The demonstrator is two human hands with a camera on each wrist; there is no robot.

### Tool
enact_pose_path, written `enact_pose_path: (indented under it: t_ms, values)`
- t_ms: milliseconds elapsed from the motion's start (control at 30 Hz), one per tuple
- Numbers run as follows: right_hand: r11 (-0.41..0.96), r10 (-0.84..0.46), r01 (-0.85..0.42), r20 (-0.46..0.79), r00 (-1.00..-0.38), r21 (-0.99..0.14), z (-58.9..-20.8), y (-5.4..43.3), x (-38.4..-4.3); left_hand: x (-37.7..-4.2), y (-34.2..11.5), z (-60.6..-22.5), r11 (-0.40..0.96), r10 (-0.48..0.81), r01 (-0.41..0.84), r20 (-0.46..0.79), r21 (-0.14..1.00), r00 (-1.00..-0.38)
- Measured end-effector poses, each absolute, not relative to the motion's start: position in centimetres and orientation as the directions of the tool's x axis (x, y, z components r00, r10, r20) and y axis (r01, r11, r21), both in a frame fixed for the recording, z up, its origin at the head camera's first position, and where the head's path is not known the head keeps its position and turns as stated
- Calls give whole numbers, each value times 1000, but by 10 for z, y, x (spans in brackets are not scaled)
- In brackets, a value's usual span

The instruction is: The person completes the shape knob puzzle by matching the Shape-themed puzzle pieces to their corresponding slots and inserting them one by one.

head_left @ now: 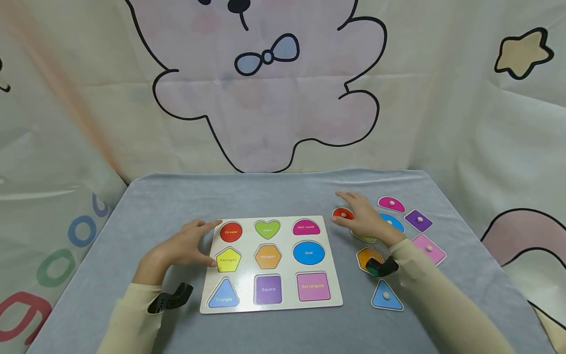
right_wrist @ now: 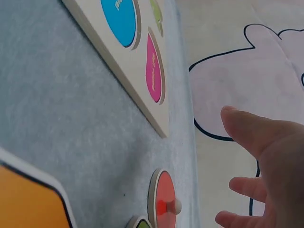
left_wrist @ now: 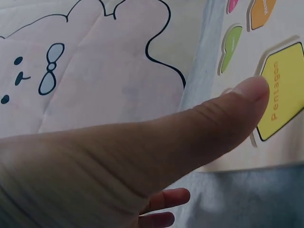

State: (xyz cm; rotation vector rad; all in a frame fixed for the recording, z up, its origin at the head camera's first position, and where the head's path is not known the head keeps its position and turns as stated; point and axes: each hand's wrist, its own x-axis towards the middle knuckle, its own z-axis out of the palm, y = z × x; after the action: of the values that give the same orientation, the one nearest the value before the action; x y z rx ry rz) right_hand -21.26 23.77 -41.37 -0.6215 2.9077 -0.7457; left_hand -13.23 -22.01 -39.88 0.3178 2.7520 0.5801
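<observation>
A white shape puzzle board [head_left: 287, 268] lies on the table, its coloured recesses printed with shape names. My left hand [head_left: 187, 244] is at the board's left edge with fingers spread. In the left wrist view its thumb [left_wrist: 251, 90] overlaps the edge of the yellow pentagon recess [left_wrist: 285, 90]. My right hand [head_left: 364, 216] hovers right of the board, fingers spread, holding nothing. Beside it lies a red circle piece [head_left: 340, 212] with a knob, clearly apart from the hand in the right wrist view. A green heart piece [head_left: 366, 239] is partly hidden under the hand.
Around the right forearm lie more knobbed pieces: an orange hexagon [head_left: 368, 257], a blue triangle [head_left: 385, 301], a blue oval [head_left: 394, 222], a magenta half round [head_left: 389, 200], a purple square [head_left: 415, 219] and a pink rectangle [head_left: 431, 248]. Grey-blue cloth [head_left: 265, 194] covers the table; a printed curtain hangs behind.
</observation>
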Motion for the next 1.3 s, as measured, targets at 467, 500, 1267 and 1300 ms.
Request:
enact_pose_path:
  t_ms: [467,500,1267,1300]
  values:
    - [722,-416,-291,-57,-908,-628,-412,259,-230,-142,-228,-410,897,266,133,-274,421,-924]
    - [717,-415,-276,-72,-907,-640,-411,260,-230,-142,-228,-410,899,256,124,-273,421,-927]
    - [626,-514,-267,-130,-848,-733,-419,272,-250,-142,-231,-413,905,233,103,-279,412,-932]
    - [627,-509,-260,-133,-851,-735,-420,272,-250,-142,-231,-413,905,236,106,-279,412,-931]
